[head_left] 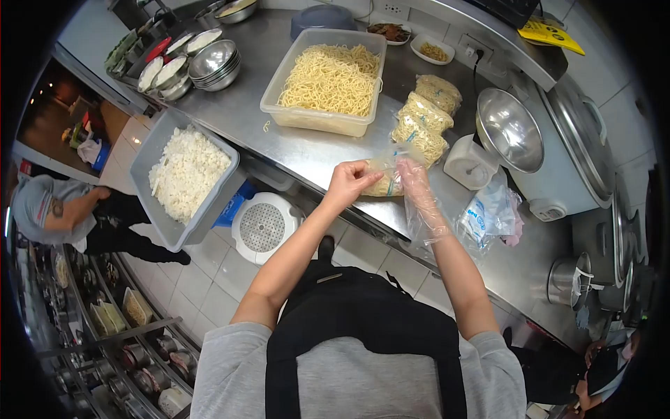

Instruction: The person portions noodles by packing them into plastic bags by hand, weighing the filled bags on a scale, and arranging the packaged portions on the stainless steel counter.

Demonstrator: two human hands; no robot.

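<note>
Between my two hands, at the counter's front edge, is a clear plastic bag of noodles (384, 183). My bare left hand (351, 183) pinches the bag's upper left side. A clear plastic glove covers my right hand (417, 183), whose fingers are closed on the bag's top at the right. Just behind, several filled bags of noodles (423, 124) lie in a row on the steel. A translucent tub (319, 122) heaped with loose yellow noodles stands to the left of them. To the right of my right hand sits a small white kitchen scale (470, 164) with a metal bowl (510, 130) beside it.
A grey tub (228, 167) of white rice juts out at the counter's left, above a white perforated stool (264, 227). Stacked metal bowls (215, 66) stand at the back left. A large cooker (558, 150) and a plastic packet (485, 215) are at right. Other people stand left and lower right.
</note>
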